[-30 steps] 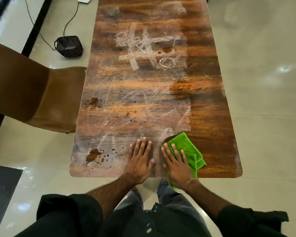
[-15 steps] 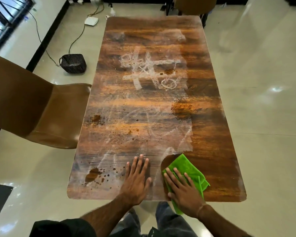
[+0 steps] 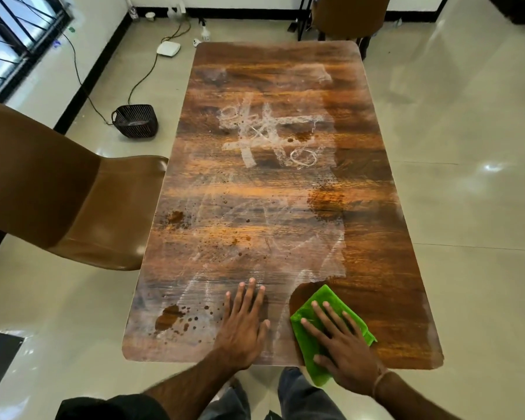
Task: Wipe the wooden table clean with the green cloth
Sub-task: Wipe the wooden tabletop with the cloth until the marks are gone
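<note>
A long wooden table (image 3: 376, 237) runs away from me, its left and middle covered in white chalky smears, a scrawled grid (image 3: 267, 137) and brown spill spots (image 3: 170, 316). Its right strip looks dark and wiped. My right hand (image 3: 343, 350) presses flat, fingers spread, on the folded green cloth (image 3: 322, 304) at the near edge, right of centre. A corner of the cloth hangs over the table's front edge. My left hand (image 3: 244, 325) rests flat on the bare smeared wood just left of the cloth.
A brown chair (image 3: 58, 201) stands tight against the table's left side. Another chair (image 3: 349, 16) is at the far end. On the floor to the far left are a dark ribbed basket (image 3: 135, 121), a white device (image 3: 168, 50) and cables.
The view has tilted up, showing more of the far end. Both hands stay flat near the front edge; the cloth has shifted only slightly under my right hand.
</note>
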